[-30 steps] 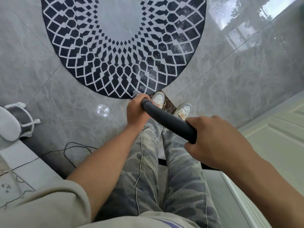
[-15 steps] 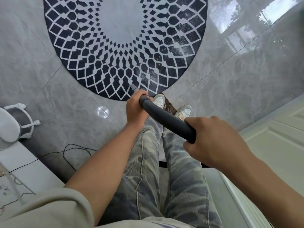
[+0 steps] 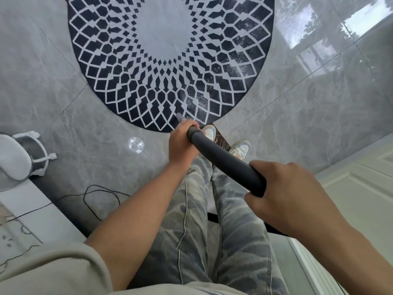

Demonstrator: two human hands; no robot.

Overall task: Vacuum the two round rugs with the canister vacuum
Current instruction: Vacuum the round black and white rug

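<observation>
**Both hands on the vacuum tube at the near edge of the round rug**

At the far left, a white rounded object point(image 3: 12, 158) sits in a white ring-shaped stand on the glossy grey marble-look tile floor point(image 3: 297, 128); what it is cannot be told. Just right of it, a thin black cable point(image 3: 91, 194) loops across the tiles. A beige sleeve point(image 3: 53, 269) fills the lower left corner.

The round black rug point(image 3: 170, 60), patterned with a pale lattice around a plain grey centre, lies flat on the floor in the upper middle. Pale specks show on the dark patches of its right side.

The left hand point(image 3: 182, 143) is curled round the far end of the dark grey vacuum tube point(image 3: 225, 162), just over the rug's near edge. A pale metal wand tip point(image 3: 180, 117) sticks out past its fingers and lies over the rug's border. The tube slants back towards the body, above camouflage trousers point(image 3: 212, 231) and two white trainers point(image 3: 241, 149) that stand on the tiles just beside the rug.

The right hand point(image 3: 293, 194) wraps round the tube's near end, knuckles up. A cream panelled door point(image 3: 372, 188) runs along the right edge.
</observation>
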